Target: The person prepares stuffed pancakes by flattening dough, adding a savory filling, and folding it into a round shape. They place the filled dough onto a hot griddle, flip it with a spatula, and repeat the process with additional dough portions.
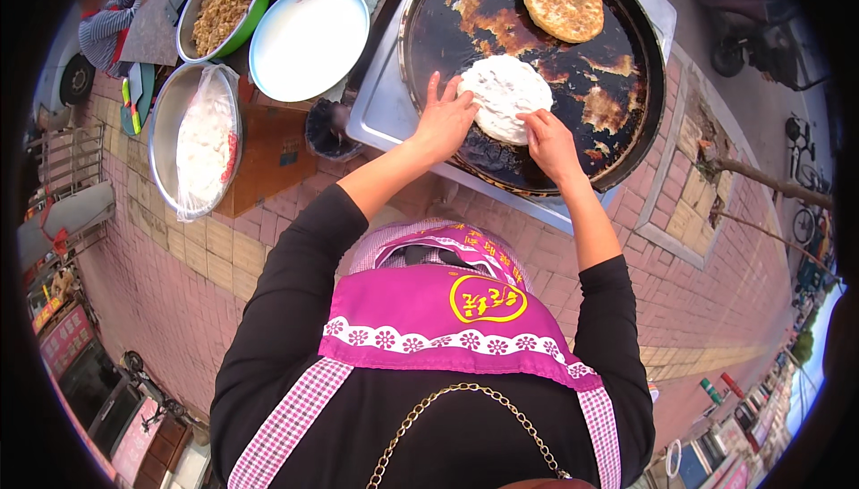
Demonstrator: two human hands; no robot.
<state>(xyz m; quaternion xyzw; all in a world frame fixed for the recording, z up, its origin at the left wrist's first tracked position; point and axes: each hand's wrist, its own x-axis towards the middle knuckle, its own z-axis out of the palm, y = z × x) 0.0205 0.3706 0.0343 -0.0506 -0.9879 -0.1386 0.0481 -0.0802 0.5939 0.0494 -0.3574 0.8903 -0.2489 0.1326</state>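
A large round black griddle pan (584, 153) lies before me, its surface dark with oil and browned residue. On its near half rests a pale, uncooked round of dough (507, 96). My left hand (448, 113) touches the dough's left edge with fingers spread. At its lower right edge is my right hand (547, 140), thumb and fingertips drawn together at the rim; whether they pinch the dough cannot be made out. A browned flatbread (562, 4) lies apart from it, near the pan's far rim.
Left of the pan stand a white plate with a blue rim (309, 43), a green bowl of filling (225, 16) and a metal basin (161, 147) holding dough under plastic. A black-lined bin (329, 130) is below. Another person (111, 26) is at the upper left.
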